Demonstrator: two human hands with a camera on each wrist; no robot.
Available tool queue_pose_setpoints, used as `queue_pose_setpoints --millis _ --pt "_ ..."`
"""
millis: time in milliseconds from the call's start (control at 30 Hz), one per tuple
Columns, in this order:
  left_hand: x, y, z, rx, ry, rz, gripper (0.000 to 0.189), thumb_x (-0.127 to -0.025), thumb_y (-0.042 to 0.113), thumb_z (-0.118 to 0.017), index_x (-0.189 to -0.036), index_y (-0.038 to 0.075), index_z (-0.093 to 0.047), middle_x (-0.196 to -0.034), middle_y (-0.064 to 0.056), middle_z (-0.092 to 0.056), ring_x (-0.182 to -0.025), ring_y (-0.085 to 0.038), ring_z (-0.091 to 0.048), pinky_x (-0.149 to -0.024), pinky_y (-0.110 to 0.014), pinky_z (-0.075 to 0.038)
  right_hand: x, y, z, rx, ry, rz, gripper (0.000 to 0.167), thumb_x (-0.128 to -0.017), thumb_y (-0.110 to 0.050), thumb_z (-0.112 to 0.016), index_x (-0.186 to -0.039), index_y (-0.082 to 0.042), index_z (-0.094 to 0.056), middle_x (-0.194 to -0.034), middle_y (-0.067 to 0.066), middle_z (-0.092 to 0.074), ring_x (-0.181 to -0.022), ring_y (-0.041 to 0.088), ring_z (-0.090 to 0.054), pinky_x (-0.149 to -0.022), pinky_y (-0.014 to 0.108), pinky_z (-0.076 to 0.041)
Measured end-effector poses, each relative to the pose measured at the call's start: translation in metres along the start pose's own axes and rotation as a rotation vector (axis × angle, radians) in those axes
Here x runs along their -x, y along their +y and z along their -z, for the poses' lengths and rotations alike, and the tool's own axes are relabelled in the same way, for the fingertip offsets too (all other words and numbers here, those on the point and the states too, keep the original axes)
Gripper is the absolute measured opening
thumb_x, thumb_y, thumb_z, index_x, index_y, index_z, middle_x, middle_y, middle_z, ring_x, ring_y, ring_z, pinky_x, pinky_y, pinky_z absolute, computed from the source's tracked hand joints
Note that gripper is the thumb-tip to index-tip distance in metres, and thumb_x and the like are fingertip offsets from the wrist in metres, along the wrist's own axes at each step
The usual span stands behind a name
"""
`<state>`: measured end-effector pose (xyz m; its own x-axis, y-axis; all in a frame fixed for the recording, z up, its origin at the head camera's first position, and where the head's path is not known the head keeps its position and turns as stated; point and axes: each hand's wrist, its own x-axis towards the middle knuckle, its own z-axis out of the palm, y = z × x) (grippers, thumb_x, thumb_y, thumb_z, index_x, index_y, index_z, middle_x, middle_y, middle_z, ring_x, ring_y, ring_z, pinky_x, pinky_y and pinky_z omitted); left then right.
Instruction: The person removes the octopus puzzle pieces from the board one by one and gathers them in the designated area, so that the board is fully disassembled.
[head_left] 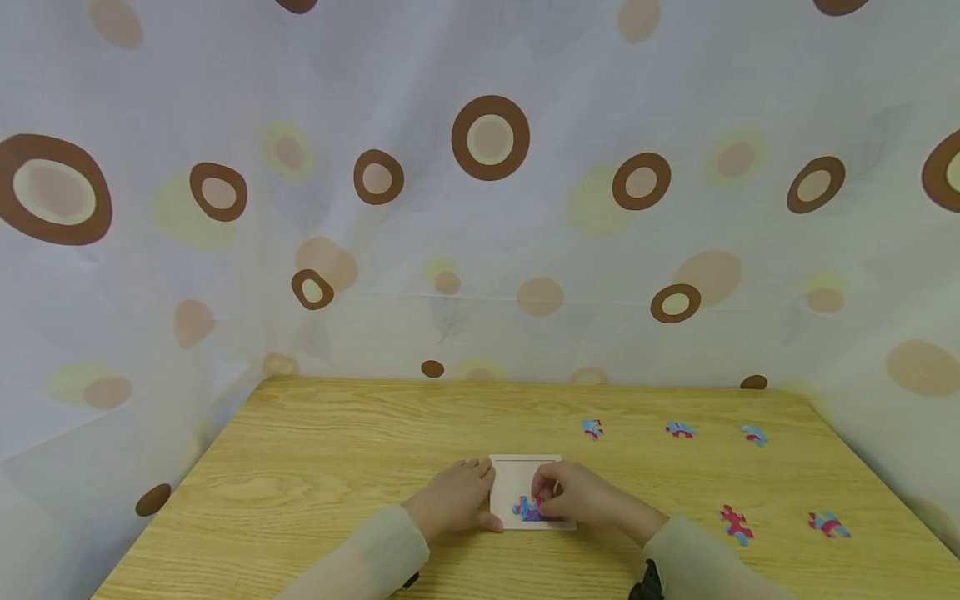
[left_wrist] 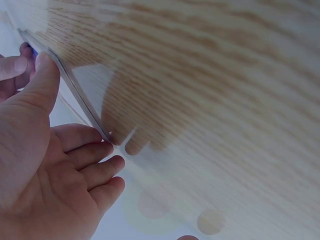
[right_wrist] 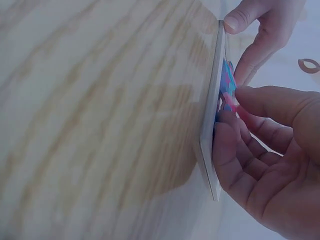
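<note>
A shallow white puzzle tray (head_left: 513,477) lies on the wooden table, with blue, purple and pink jigsaw pieces (head_left: 529,509) along its near side. My left hand (head_left: 456,500) rests against the tray's left edge, its fingers fairly straight and its thumb at the near corner. Over the tray's right part, my right hand (head_left: 577,497) pinches a pink and blue puzzle piece (right_wrist: 229,100) between thumb and fingertips. In the right wrist view, its other fingers curl down beside the tray's rim. The fingers partly cover the piece, so its full outline is hidden.
Loose puzzle pieces lie to the right: a blue and red piece (head_left: 592,428), two more along the back (head_left: 680,430), a mostly red piece (head_left: 736,524) and another (head_left: 829,524) nearer the front. A dotted curtain (head_left: 480,225) stands around the table's back and sides.
</note>
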<state>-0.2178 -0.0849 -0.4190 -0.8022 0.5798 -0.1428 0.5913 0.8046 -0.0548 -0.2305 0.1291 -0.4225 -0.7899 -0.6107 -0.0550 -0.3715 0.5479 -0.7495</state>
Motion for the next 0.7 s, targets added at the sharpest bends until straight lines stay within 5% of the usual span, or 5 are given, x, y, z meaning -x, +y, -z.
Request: queue_pose_setpoints --millis 700 --pt "-0.0009 -0.0009 -0.0010 0.001 0.002 -0.008 0.081 -0.081 0.060 -0.054 -0.136 0.002 -0.044 -0.139 -0.009 -0.041 -0.127 -0.021 -0.038 -0.103 -0.030 -0.031 0.0030 -0.0014 0.0036 -0.191 0.002 -0.045 0.005 -0.088 -0.001 -0.059 -0.084 0.001 -0.058 -0.069 0.002 -0.054 -0.060 0.014 -0.050 -0.049 0.024 -0.046"
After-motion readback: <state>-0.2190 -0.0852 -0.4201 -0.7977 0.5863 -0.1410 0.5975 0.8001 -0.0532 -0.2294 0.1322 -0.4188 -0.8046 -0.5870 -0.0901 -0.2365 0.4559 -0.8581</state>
